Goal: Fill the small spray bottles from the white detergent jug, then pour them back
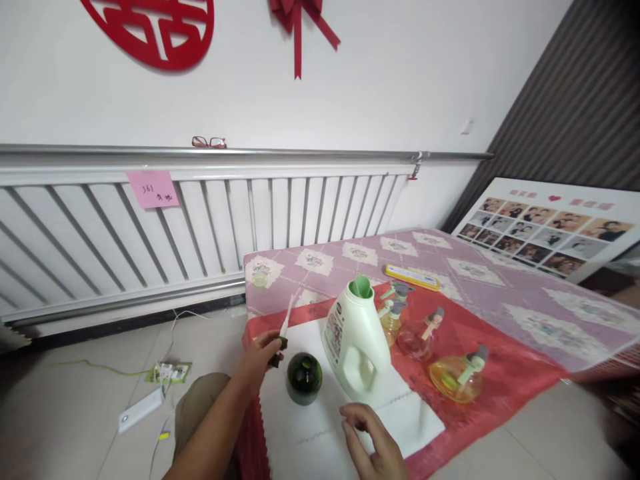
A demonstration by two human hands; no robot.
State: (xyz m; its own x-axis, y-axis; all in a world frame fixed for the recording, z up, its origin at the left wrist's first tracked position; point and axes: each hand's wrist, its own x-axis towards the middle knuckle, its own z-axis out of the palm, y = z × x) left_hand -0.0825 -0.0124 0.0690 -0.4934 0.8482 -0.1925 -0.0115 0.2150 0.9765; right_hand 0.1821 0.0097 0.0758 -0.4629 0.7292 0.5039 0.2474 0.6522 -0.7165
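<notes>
My left hand (265,353) is closed around a dark pump head (283,343) whose pale tube points upward. Just right of it stands a dark green round bottle (304,381) on white paper. Behind that bottle is a big pale green jug (356,347) with a handle and an uncapped mouth showing a green spout (361,287). In front of the jug my right hand (373,443) hovers over the paper's near part, thumb and forefinger curved and slightly apart, with nothing visible between them.
Several clear pump bottles, one a yellow-tinted bottle (455,380), stand on the red cloth (520,373) to the right. A yellow case (413,277) and a pale green cap (259,279) lie further back. A radiator (210,227) lines the wall; a power strip (141,409) and cables cross the floor.
</notes>
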